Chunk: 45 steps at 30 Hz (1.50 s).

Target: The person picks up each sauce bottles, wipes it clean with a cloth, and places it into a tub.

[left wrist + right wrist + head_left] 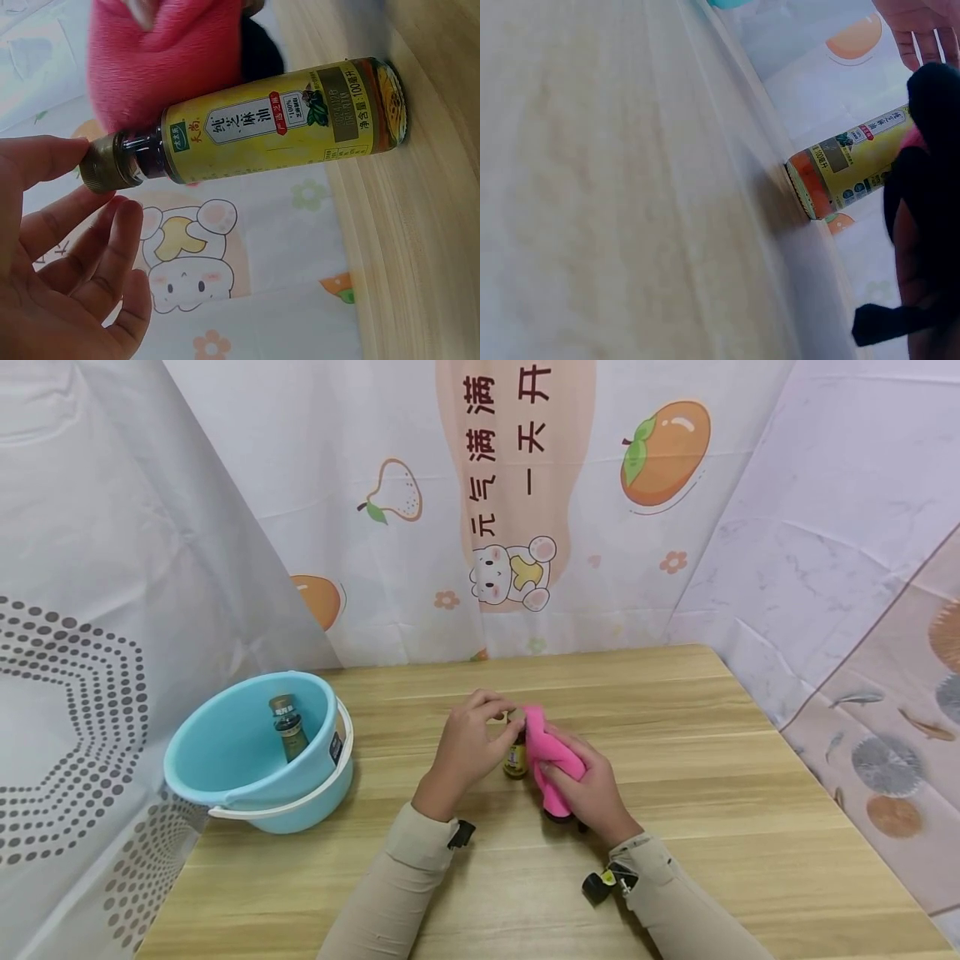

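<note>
A small sesame oil bottle (270,120) with a yellow label and gold-brown cap (109,163) stands upright on the wooden table. My left hand (468,739) pinches that cap between thumb and index finger, the other fingers loosely bent. Just right of the bottle, my right hand (588,789) grips a soft pink cloth (551,760), which overlaps the bottle's neck in the left wrist view. Black parts (937,150) hang below the pink in the right wrist view, in front of some of the bottle.
At the table's left stands a light blue bucket (183,768) with a white handle (277,810). Inside it leans a dark glass bottle (292,735) with a brown cap. A printed curtain (390,577) hangs behind the wooden table (712,743).
</note>
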{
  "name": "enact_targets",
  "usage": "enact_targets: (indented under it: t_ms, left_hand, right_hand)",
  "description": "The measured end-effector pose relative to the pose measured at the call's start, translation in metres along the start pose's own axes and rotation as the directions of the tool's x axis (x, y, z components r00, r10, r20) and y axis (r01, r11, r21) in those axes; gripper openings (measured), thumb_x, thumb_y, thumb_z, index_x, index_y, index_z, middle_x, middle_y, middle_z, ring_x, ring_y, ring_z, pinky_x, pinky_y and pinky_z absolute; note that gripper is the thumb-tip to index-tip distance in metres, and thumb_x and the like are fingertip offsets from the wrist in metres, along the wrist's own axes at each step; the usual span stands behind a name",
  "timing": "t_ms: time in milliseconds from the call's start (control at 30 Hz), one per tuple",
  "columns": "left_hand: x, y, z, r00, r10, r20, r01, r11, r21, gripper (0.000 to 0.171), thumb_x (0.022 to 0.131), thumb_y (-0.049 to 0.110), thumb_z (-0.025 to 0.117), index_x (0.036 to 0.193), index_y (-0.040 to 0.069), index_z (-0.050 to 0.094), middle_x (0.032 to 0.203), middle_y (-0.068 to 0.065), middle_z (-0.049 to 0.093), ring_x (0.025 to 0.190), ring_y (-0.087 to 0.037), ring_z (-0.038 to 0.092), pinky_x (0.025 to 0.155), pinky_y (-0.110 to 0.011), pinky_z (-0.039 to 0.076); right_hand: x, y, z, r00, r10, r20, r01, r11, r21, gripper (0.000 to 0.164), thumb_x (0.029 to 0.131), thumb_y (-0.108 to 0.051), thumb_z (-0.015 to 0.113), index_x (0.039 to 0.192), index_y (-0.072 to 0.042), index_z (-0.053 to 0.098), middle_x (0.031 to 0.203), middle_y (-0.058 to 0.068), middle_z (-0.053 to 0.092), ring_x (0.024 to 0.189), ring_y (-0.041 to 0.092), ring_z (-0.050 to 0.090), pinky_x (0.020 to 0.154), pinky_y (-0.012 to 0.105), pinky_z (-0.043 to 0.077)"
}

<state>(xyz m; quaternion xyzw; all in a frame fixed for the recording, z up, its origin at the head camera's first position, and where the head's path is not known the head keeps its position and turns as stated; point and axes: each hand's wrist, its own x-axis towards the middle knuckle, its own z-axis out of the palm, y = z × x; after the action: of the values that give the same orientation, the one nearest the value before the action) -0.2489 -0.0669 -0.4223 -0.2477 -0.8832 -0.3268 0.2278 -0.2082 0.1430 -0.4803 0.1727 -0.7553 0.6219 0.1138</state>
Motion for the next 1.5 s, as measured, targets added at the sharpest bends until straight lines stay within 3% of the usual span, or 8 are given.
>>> enact_targets:
  t_ms: [200, 333, 533, 667, 800, 933, 1200, 1500]
  left_hand:
    - [0.0, 0.0, 0.0, 1.0, 0.002, 0.004, -0.002, 1.0, -0.004, 0.023, 0.094, 0.026, 0.076, 0.11, 0.01, 0.079, 0.113, -0.003, 0.072, 0.094, -0.017, 0.072, 0.076, -0.031, 0.059]
    - [0.0, 0.0, 0.0, 1.0, 0.001, 0.008, -0.001, 1.0, -0.001, 0.022, 0.095, 0.026, 0.076, 0.111, 0.011, 0.079, 0.113, -0.002, 0.072, 0.094, -0.016, 0.071, 0.077, -0.03, 0.059]
    - [0.0, 0.001, 0.0, 1.0, -0.002, 0.01, 0.002, 1.0, 0.007, 0.022, 0.095, 0.025, 0.075, 0.111, 0.01, 0.079, 0.113, -0.003, 0.072, 0.094, -0.016, 0.071, 0.075, -0.03, 0.058]
    - [-0.001, 0.002, -0.001, 1.0, -0.001, 0.001, 0.001, 1.0, 0.022, 0.023, 0.095, 0.027, 0.075, 0.111, 0.011, 0.079, 0.114, -0.002, 0.072, 0.094, -0.017, 0.071, 0.08, -0.037, 0.057]
    - [-0.001, 0.003, -0.001, 0.999, -0.013, -0.034, 0.015, 0.998, 0.055, 0.028, 0.093, 0.032, 0.078, 0.114, 0.014, 0.078, 0.114, -0.001, 0.072, 0.092, -0.016, 0.071, 0.084, -0.045, 0.054]
    - [-0.001, 0.002, -0.001, 0.996, -0.042, -0.073, 0.047, 0.997, 0.068, 0.035, 0.089, 0.036, 0.083, 0.114, 0.014, 0.077, 0.112, -0.001, 0.072, 0.09, -0.015, 0.071, 0.08, -0.043, 0.053]
    - [-0.002, 0.003, -0.001, 0.994, -0.063, -0.088, 0.069, 0.995, 0.07, 0.027, 0.087, 0.038, 0.084, 0.1, 0.014, 0.076, 0.105, 0.001, 0.071, 0.089, -0.015, 0.071, 0.079, -0.04, 0.051]
    - [-0.001, 0.004, 0.0, 0.994, -0.046, -0.099, 0.052, 0.997, 0.056, 0.023, 0.087, 0.033, 0.085, 0.096, 0.013, 0.078, 0.108, 0.001, 0.072, 0.088, -0.016, 0.07, 0.077, -0.039, 0.051]
  right_hand:
    - [0.002, 0.029, 0.001, 0.993, 0.114, -0.003, -0.114, 0.992, -0.056, 0.049, 0.09, -0.013, 0.081, 0.136, -0.022, 0.069, 0.134, 0.004, 0.07, 0.099, 0.019, 0.069, 0.08, 0.029, 0.06]
    - [0.002, 0.03, 0.001, 0.984, 0.181, 0.008, -0.179, 0.979, -0.099, 0.046, 0.089, -0.016, 0.08, 0.134, -0.023, 0.07, 0.131, 0.004, 0.071, 0.101, 0.021, 0.069, 0.081, 0.03, 0.059]
    - [0.003, 0.033, 0.0, 0.956, 0.291, 0.037, -0.283, 0.948, -0.148, 0.046, 0.09, -0.019, 0.079, 0.135, -0.024, 0.07, 0.121, 0.006, 0.074, 0.088, 0.018, 0.069, 0.074, 0.029, 0.058]
    - [0.003, 0.032, 0.0, 0.943, 0.331, 0.042, -0.32, 0.931, -0.174, 0.045, 0.089, -0.02, 0.078, 0.134, -0.025, 0.071, 0.114, 0.007, 0.075, 0.082, 0.017, 0.068, 0.07, 0.031, 0.058]
    - [0.003, 0.031, 0.0, 0.94, 0.338, 0.042, -0.324, 0.925, -0.197, 0.044, 0.089, -0.021, 0.078, 0.133, -0.025, 0.071, 0.113, 0.006, 0.075, 0.082, 0.018, 0.067, 0.07, 0.032, 0.057]
    - [0.003, 0.032, 0.0, 0.936, 0.35, 0.042, -0.336, 0.92, -0.202, 0.044, 0.089, -0.022, 0.078, 0.132, -0.025, 0.072, 0.109, 0.007, 0.075, 0.08, 0.018, 0.066, 0.069, 0.032, 0.057]
    - [0.003, 0.034, 0.002, 0.933, 0.359, 0.035, -0.346, 0.918, -0.192, 0.044, 0.088, -0.022, 0.079, 0.132, -0.025, 0.072, 0.106, 0.007, 0.075, 0.079, 0.019, 0.066, 0.067, 0.033, 0.057]
    - [0.002, 0.032, 0.002, 0.957, 0.291, 0.003, -0.284, 0.938, -0.196, 0.048, 0.088, -0.026, 0.08, 0.135, -0.03, 0.069, 0.12, 0.002, 0.074, 0.087, 0.018, 0.069, 0.072, 0.032, 0.059]
